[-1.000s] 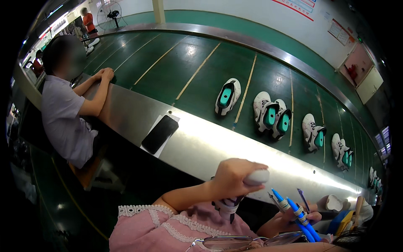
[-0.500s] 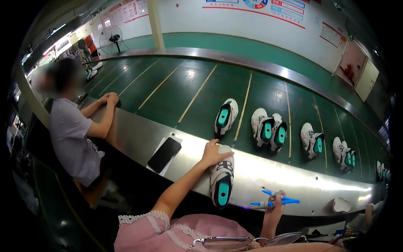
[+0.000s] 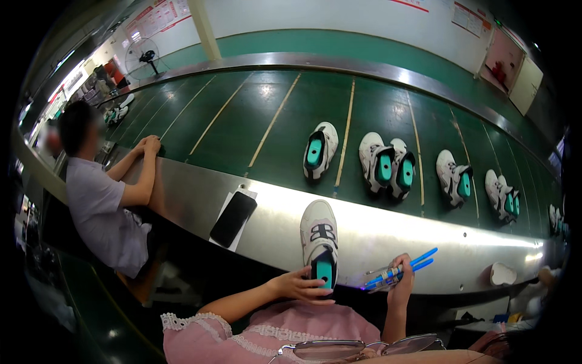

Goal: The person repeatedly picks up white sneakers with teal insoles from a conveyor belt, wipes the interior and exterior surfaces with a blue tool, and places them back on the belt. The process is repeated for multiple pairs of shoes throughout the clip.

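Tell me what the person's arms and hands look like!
Both forearms are bare. The left hand and right hand wear no gloves. A pink top with a white lace sleeve edge covers the left upper arm.

My left hand (image 3: 301, 285) has slid from the toe of the white shoe (image 3: 319, 241) to its heel at the metal ledge's (image 3: 424, 242) near edge. My right hand (image 3: 401, 285) has lifted the blue pens (image 3: 401, 270) a little higher.
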Motion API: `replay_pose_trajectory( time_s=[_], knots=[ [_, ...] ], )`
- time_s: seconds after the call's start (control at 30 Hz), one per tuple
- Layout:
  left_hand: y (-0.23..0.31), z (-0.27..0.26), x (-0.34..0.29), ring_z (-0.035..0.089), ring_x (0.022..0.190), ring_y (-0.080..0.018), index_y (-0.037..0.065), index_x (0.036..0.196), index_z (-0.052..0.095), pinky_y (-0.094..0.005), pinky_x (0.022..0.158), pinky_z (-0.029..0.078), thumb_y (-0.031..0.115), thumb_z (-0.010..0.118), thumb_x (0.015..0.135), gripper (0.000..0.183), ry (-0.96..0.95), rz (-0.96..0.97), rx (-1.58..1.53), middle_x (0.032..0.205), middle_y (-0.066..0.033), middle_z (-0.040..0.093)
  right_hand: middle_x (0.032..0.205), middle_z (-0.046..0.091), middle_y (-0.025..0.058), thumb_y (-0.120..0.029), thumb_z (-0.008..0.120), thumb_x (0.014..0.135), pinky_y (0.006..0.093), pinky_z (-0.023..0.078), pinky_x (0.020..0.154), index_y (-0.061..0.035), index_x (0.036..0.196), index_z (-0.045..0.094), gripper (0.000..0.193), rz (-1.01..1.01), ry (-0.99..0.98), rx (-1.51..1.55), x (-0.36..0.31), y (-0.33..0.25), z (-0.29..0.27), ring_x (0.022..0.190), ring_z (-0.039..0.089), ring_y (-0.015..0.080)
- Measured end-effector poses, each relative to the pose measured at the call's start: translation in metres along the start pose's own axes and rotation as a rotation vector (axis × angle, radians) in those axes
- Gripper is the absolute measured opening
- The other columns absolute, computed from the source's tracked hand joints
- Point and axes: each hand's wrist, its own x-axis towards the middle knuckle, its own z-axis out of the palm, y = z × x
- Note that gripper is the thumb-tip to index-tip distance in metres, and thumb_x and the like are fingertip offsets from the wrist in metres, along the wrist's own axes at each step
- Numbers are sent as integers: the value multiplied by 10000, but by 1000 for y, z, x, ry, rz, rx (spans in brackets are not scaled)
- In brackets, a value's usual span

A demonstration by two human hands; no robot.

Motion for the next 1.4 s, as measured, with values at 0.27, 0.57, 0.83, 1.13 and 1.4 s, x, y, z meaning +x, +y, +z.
replay_pose_trajectory(
  time_s=[0.27,0.57,0.83,1.13,1.4],
  knots=[
    [-22,-9,22,339,1249,-273,330,1282,385,-567,1060,196,293,696,735,630,98,-120,-514,1324,-110,316,712,403,-7,-295,429,868,217,288,634,-70,738,443,260,-101,-129,-174,0,-39,18,678,362,70],
    [-56,-89,129,369,1193,-377,37,1270,375,-427,966,346,172,853,476,937,126,-687,-720,1308,-232,301,644,416,30,-391,456,857,230,293,555,-48,750,425,361,-324,-266,-196,-18,-107,68,590,377,92],
    [-54,-80,142,354,1200,-378,47,1257,404,-426,983,324,173,841,496,887,113,-682,-798,1300,-227,318,555,353,4,-414,480,850,220,237,515,-64,740,379,381,-493,-320,-180,-26,-99,86,523,296,85],
    [-54,-78,141,357,1194,-371,53,1259,406,-422,982,324,172,829,514,865,155,-676,-803,1298,-221,324,557,403,35,-439,477,861,257,284,495,-58,724,425,408,-478,-324,-248,-28,-95,85,521,378,122],
    [-56,-80,138,315,1220,-415,97,1289,370,-465,993,314,149,810,518,889,131,-698,-832,1319,-207,282,538,397,31,-448,464,869,261,275,489,-64,714,418,416,-504,-320,-282,-30,-94,88,505,372,124]
  ],
)
